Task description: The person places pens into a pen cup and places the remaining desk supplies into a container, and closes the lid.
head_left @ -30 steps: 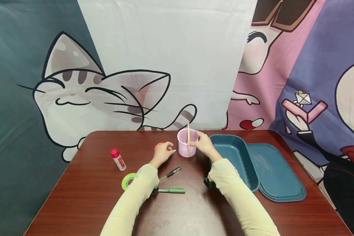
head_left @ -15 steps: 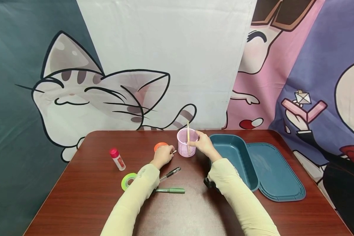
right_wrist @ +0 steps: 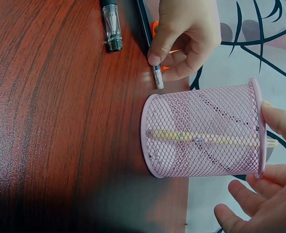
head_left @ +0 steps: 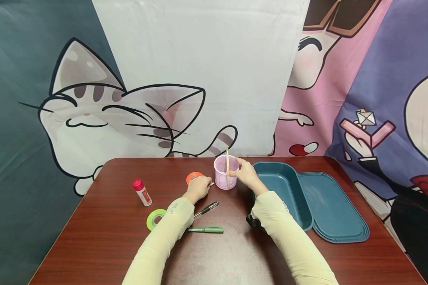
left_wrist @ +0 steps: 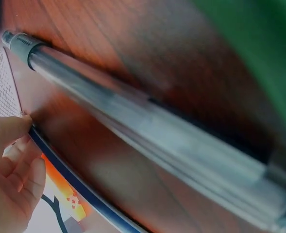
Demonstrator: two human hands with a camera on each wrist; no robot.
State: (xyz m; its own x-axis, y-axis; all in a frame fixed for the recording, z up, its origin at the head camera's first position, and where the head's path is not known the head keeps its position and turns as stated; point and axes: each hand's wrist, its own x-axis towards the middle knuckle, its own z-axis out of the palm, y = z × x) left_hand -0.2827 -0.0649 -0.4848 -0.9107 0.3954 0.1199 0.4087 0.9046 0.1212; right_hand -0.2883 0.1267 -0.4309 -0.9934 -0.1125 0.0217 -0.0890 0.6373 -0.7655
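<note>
My left hand pinches a dark pencil between thumb and fingers, close to its metal band and white eraser. The pencil lies low at the tabletop, its eraser end pointing at the foot of a pink mesh pen cup. In the left wrist view its dark blue barrel runs back under the hand. The cup stands upright, and my right hand holds it at the rim, thumb and fingers spread about the edge. Inside the cup leans a yellow pencil, its tip above the rim.
Near my left forearm lie a clear black-capped pen, a green pen and a lime tape roll. Behind the left hand sits an orange roll; a glue stick stands left. A teal box and lid lie right.
The left hand has turned palm-down and closed its thumb and fingers on the pencil, uncovering more of the orange roll. The right hand and the cup have stayed in place.
</note>
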